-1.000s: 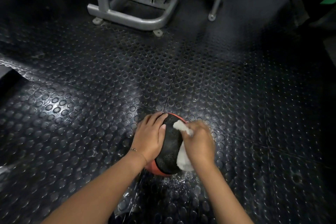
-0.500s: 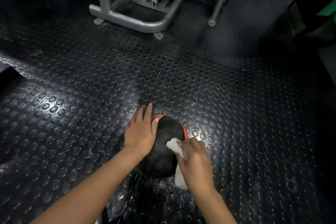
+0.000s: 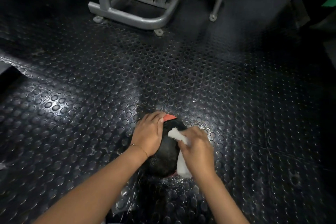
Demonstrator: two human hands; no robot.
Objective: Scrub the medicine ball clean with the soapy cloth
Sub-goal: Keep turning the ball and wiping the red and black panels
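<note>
Medicine ball (image 3: pixel 164 158): on studded floor (image 3: pixel 91 96). Left hand (image 3: pixel 148 133), fingers flat, steadies it against rolling; right hand (image 3: pixel 197 148) clutches soapy cloth (image 3: pixel 177 133), scrubbing.

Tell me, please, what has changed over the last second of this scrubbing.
The right hand rubbed the white cloth down the right side of the medicine ball, then back up. The ball turned slightly: less red shows at its near edge. The left hand stayed pressed on the ball's left side; the right kept gripping the cloth.
</note>
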